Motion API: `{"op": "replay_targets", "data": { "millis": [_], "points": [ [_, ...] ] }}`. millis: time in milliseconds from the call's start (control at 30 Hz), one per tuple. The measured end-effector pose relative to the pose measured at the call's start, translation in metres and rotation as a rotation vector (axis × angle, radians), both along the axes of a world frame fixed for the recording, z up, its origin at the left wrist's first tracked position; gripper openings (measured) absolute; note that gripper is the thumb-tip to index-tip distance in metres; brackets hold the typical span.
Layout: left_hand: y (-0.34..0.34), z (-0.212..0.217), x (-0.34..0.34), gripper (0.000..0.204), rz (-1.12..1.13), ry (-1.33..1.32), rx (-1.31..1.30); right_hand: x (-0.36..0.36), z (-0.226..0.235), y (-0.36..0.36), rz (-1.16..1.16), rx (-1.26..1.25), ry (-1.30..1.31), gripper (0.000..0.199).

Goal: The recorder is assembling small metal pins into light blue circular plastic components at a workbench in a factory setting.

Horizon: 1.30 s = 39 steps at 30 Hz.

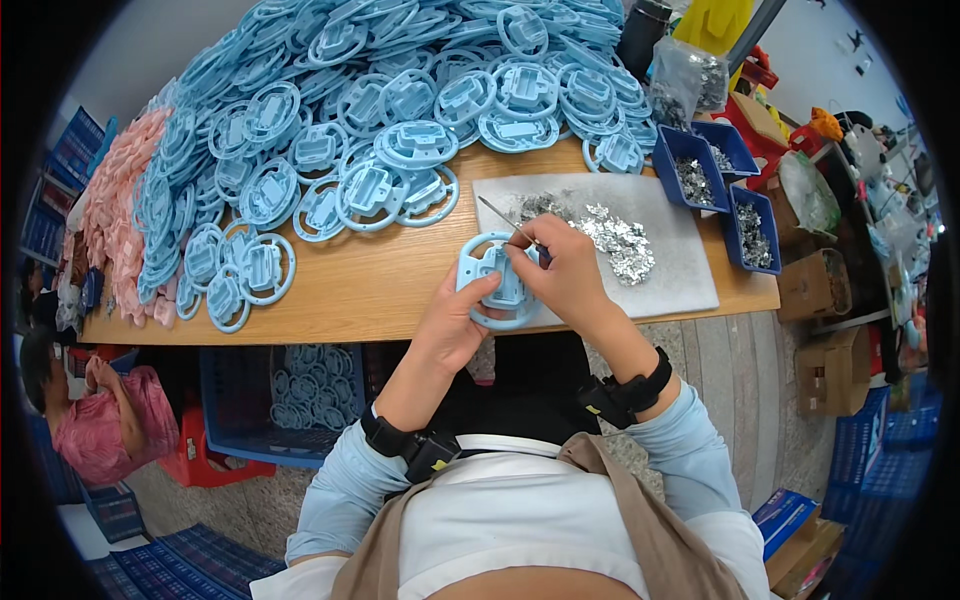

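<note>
My left hand is closed around the lower left rim of a light blue plastic steering-wheel-shaped part, its thumb on the raised centre. Close over that part, my right hand has its fingers bent and pressed together. A slim metal tool with a dark end lies in the right hand, its bare tip pointing up and left. Whether the fingertips also pinch a small piece cannot be made out. Just beyond, small silvery metal pieces are spread over a white foam mat.
A large heap of similar blue parts covers the table's far side, with pink parts at left. Blue bins of metal pieces stand at right. Below the table edge is a blue crate. A person in pink sits at far left.
</note>
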<state>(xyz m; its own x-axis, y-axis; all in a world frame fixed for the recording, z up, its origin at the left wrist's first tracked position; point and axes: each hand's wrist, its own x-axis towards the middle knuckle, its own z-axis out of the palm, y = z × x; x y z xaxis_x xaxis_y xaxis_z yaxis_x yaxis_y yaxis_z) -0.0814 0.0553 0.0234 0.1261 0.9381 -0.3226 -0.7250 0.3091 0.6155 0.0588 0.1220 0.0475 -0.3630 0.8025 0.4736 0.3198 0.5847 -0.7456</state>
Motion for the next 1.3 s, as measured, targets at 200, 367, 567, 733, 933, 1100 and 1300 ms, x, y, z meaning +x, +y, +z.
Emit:
{"op": "replay_targets", "data": {
  "millis": [200, 367, 567, 733, 933, 1100, 1300],
  "points": [
    [-0.002, -0.001, 0.001, 0.039, 0.02, 0.006, -0.007, -0.003, -0.003, -0.006, -0.004, 0.109, -0.05, 0.007],
    [-0.003, 0.002, 0.002, 0.038, 0.045, 0.015, -0.007, -0.005, -0.008, -0.007, -0.028, 0.145, -0.089, 0.007],
    [-0.004, 0.003, -0.001, 0.031, 0.051, 0.05, -0.022, -0.004, -0.013, -0.017, -0.038, 0.312, -0.198, 0.012],
    [-0.001, 0.004, -0.004, 0.029, 0.07, 0.1, 0.012, 0.001, -0.004, -0.02, -0.027, 0.208, -0.134, 0.021],
    [-0.004, 0.007, -0.003, 0.032, 0.055, 0.117, 0.061, 0.004, 0.007, -0.018, -0.107, -0.011, -0.05, 0.032],
    [-0.007, 0.01, -0.004, 0.036, 0.02, 0.154, 0.072, 0.002, 0.002, -0.009, -0.013, -0.279, 0.019, 0.033],
    [-0.01, 0.01, -0.002, 0.036, 0.054, 0.213, 0.114, -0.002, -0.005, -0.014, -0.017, -0.361, 0.084, 0.027]
  ]
}}
